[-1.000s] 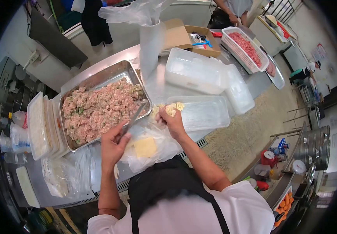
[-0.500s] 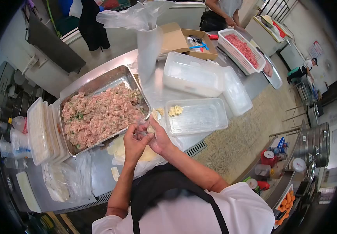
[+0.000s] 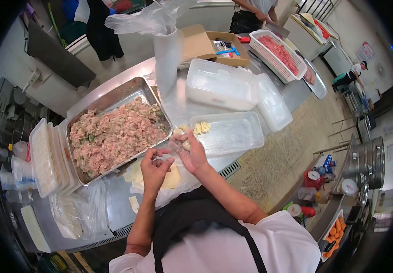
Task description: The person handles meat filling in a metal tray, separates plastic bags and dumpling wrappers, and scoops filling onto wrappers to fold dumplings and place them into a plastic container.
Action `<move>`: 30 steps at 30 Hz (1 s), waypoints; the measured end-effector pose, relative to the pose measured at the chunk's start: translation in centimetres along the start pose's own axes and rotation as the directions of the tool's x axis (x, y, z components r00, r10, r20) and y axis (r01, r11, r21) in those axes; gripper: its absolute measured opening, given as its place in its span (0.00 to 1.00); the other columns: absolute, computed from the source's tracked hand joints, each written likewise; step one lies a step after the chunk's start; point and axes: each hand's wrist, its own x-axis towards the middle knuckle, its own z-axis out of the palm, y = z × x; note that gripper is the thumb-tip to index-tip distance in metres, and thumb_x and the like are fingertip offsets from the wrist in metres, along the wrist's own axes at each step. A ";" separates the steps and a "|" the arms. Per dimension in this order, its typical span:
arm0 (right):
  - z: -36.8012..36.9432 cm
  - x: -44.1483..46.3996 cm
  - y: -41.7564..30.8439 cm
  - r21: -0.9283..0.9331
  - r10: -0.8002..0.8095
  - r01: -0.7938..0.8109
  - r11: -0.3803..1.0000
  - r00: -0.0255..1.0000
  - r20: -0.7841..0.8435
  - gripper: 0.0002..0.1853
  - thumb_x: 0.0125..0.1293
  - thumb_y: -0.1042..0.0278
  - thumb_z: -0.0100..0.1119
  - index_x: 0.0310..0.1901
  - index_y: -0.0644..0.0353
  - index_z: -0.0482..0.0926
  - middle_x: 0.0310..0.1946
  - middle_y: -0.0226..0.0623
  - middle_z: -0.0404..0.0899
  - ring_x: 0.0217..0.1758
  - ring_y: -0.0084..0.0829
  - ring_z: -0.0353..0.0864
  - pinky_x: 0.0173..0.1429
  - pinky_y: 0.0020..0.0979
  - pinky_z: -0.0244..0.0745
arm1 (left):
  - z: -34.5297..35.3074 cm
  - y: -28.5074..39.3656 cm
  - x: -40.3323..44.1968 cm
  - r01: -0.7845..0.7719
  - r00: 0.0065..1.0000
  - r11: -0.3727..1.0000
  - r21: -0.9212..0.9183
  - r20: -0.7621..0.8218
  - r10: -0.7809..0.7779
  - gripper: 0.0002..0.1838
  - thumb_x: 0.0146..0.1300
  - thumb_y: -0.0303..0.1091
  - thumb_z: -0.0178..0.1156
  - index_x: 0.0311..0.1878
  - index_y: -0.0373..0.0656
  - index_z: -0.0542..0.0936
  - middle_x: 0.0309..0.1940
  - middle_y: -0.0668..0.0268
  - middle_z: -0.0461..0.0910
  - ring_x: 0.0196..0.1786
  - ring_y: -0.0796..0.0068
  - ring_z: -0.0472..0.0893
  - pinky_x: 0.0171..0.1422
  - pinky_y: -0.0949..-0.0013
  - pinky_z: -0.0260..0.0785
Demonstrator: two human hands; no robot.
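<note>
Near the front of the metal table, my right hand (image 3: 193, 157) cradles a small pale folded piece of dough (image 3: 187, 145) in its fingers. Just left of it is my left hand (image 3: 155, 169), fingers loosely curled and apart, with nothing visible in them. Beneath and beside my hands lie yellow dough sheets (image 3: 172, 178) on thin plastic. A deep metal tray (image 3: 118, 105) of minced meat (image 3: 114, 132) with green bits stands to the left. Several pale folded pieces (image 3: 201, 128) sit at the left end of a shallow clear plastic container (image 3: 233, 132).
Two clear containers (image 3: 221, 84) (image 3: 273, 102) and a cardboard box (image 3: 198, 43) stand behind. A plastic-wrapped roll (image 3: 167, 59) rises near the tray. Stacked boxes (image 3: 44, 157) are at left. A co-worker's arms (image 3: 253, 10) are beyond a white basket (image 3: 278, 55) of meat.
The metal spatula seen earlier in my left hand no longer shows. My hands came together around the dough piece, then parted, the piece staying in my right hand.
</note>
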 end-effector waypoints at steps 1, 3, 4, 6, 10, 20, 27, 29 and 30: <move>-0.9 0.3 -0.7 -0.018 -0.049 0.049 0.999 0.998 -0.034 0.22 0.76 0.48 0.53 0.28 0.54 0.69 0.38 0.35 0.80 0.41 0.30 0.78 0.42 0.33 0.75 | -0.4 0.0 0.0 0.014 1.000 1.000 0.009 -0.011 -0.014 0.18 0.55 0.18 0.69 0.40 0.41 0.68 0.46 0.54 0.82 0.24 0.86 0.75 0.27 0.78 0.72; -3.8 1.2 -2.9 0.000 -0.079 0.080 0.997 0.995 0.055 0.22 0.76 0.48 0.54 0.27 0.54 0.70 0.28 0.30 0.75 0.29 0.25 0.72 0.31 0.28 0.70 | -1.3 -0.2 -0.1 0.015 1.000 1.000 0.016 -0.025 -0.015 0.18 0.56 0.18 0.69 0.40 0.41 0.68 0.46 0.54 0.82 0.24 0.86 0.75 0.27 0.78 0.72; -5.5 1.7 -4.4 0.033 -0.064 0.059 0.998 0.982 0.177 0.22 0.75 0.49 0.55 0.27 0.53 0.70 0.23 0.28 0.71 0.23 0.23 0.69 0.26 0.26 0.67 | -1.9 -0.3 -0.2 0.016 0.999 1.000 0.024 -0.041 -0.015 0.18 0.56 0.18 0.68 0.40 0.41 0.68 0.46 0.54 0.82 0.24 0.86 0.75 0.27 0.78 0.72; -5.9 1.4 -6.8 -0.079 -0.219 0.219 0.973 0.976 0.007 0.22 0.75 0.50 0.56 0.25 0.52 0.70 0.20 0.27 0.69 0.17 0.20 0.63 0.20 0.23 0.58 | -3.4 -1.0 0.1 0.017 0.999 0.999 0.029 -0.044 -0.016 0.17 0.56 0.18 0.68 0.40 0.41 0.68 0.46 0.54 0.82 0.24 0.86 0.75 0.27 0.78 0.72; -9.2 2.5 -12.5 -0.908 -0.556 0.215 0.360 0.831 -0.024 0.23 0.73 0.52 0.59 0.23 0.59 0.73 0.19 0.31 0.75 0.20 0.24 0.71 0.27 0.29 0.66 | -5.2 -1.2 -0.4 0.011 0.993 0.992 0.128 -0.115 0.003 0.16 0.57 0.18 0.68 0.39 0.40 0.69 0.44 0.54 0.82 0.24 0.85 0.75 0.27 0.78 0.71; -13.8 5.4 -12.1 -0.932 -0.455 0.203 -0.299 0.829 0.326 0.14 0.59 0.64 0.65 0.42 0.64 0.78 0.36 0.51 0.83 0.43 0.50 0.84 0.49 0.43 0.77 | -6.5 -1.1 -0.3 -0.023 0.979 0.998 0.055 -0.201 0.034 0.16 0.58 0.18 0.68 0.39 0.41 0.69 0.44 0.55 0.82 0.23 0.89 0.72 0.26 0.80 0.71; -13.5 9.5 -10.3 -0.918 -0.619 0.184 -0.352 0.690 0.375 0.21 0.45 0.72 0.72 0.42 0.65 0.76 0.35 0.51 0.83 0.41 0.49 0.84 0.47 0.42 0.77 | -6.7 -0.4 -0.6 -0.029 0.978 0.997 0.068 -0.204 0.043 0.15 0.58 0.18 0.67 0.38 0.41 0.69 0.44 0.56 0.82 0.24 0.88 0.74 0.26 0.80 0.71; -14.0 10.3 -10.2 -0.932 -0.597 0.172 -0.319 0.727 0.339 0.19 0.44 0.72 0.73 0.38 0.66 0.77 0.33 0.49 0.83 0.39 0.47 0.84 0.45 0.42 0.77 | -7.0 -0.5 -0.8 -0.030 0.976 0.998 0.064 -0.215 0.043 0.15 0.58 0.18 0.67 0.38 0.41 0.69 0.44 0.56 0.82 0.24 0.88 0.74 0.26 0.80 0.71; -14.0 10.4 -10.1 -0.945 -0.575 0.154 -0.287 0.761 0.299 0.16 0.44 0.72 0.74 0.34 0.66 0.79 0.30 0.48 0.83 0.36 0.46 0.84 0.44 0.41 0.77 | -7.1 -0.5 -0.9 -0.029 0.974 0.998 0.057 -0.222 0.041 0.15 0.58 0.18 0.67 0.38 0.41 0.69 0.44 0.56 0.82 0.24 0.88 0.75 0.26 0.80 0.71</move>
